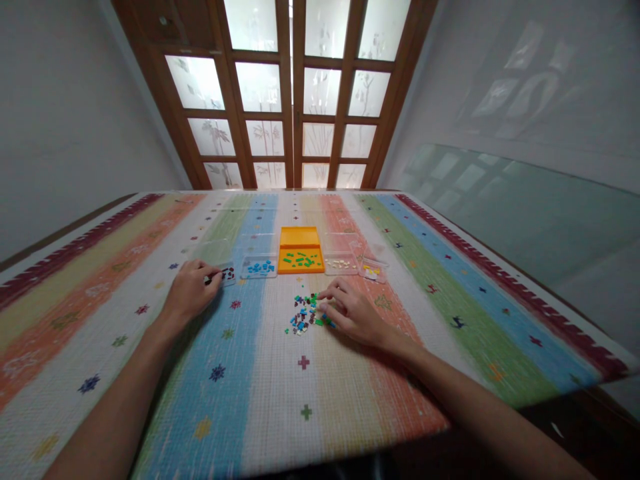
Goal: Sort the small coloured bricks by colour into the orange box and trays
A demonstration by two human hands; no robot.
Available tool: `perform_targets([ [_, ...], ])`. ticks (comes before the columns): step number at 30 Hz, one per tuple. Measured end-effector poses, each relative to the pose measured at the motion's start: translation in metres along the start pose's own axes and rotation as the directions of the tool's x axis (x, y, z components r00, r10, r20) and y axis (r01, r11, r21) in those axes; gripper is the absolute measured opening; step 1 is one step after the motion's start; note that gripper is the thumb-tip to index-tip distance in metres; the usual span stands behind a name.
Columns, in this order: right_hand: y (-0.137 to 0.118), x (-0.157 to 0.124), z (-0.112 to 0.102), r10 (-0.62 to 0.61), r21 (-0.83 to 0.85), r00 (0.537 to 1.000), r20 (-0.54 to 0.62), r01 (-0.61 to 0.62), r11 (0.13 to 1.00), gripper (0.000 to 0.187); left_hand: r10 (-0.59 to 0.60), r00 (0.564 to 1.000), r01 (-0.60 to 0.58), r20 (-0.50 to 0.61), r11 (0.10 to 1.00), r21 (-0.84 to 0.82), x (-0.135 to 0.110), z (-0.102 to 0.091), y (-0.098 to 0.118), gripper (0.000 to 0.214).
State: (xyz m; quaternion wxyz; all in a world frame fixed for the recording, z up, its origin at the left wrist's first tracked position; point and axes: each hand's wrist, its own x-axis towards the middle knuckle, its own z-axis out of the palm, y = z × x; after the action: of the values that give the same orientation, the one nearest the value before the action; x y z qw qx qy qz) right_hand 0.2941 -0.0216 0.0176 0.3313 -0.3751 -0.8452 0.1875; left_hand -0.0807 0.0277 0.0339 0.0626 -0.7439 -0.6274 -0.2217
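A small heap of mixed coloured pieces (301, 315) lies on the striped tablecloth in front of me. My right hand (353, 311) rests at the heap's right edge, its fingers curled down onto the pieces. My left hand (191, 290) is closed in a pinch on something tiny, right at a clear tray with dark red pieces (228, 273). Beside that tray stand a clear tray with blue pieces (259, 267), an orange tray with green pieces (300, 256), a clear tray with pale pieces (341, 265) and one with yellow pieces (373, 270).
The table (450, 313) carries a cloth of coloured stripes with small star and cross marks. Its right edge runs along a wall with a glass panel. A wooden door with frosted panes (290, 93) stands behind the far edge.
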Motion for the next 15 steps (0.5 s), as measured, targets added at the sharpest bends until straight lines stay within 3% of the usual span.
perform_targets([
  [5,-0.001,0.001,-0.002,-0.006,0.002,1.0,0.006,0.006,1.0,0.016,-0.016,1.0,0.016,-0.008,1.0,0.017,-0.001,-0.001,-0.003,0.033],
  [9,-0.001,0.002,-0.004,0.006,-0.003,1.0,-0.006,-0.006,1.0,0.016,0.002,0.992,-0.005,-0.123,1.0,-0.024,-0.002,-0.002,0.0,0.03],
  [12,0.0,0.003,-0.005,0.01,-0.015,1.0,-0.022,-0.01,1.0,0.016,0.083,0.971,-0.109,-0.225,0.988,-0.105,-0.005,-0.002,0.02,0.027],
  [15,0.001,0.003,-0.004,0.01,-0.018,1.0,-0.028,-0.011,1.0,0.016,0.233,0.947,-0.283,-0.223,0.931,-0.23,-0.012,0.003,0.055,0.024],
])
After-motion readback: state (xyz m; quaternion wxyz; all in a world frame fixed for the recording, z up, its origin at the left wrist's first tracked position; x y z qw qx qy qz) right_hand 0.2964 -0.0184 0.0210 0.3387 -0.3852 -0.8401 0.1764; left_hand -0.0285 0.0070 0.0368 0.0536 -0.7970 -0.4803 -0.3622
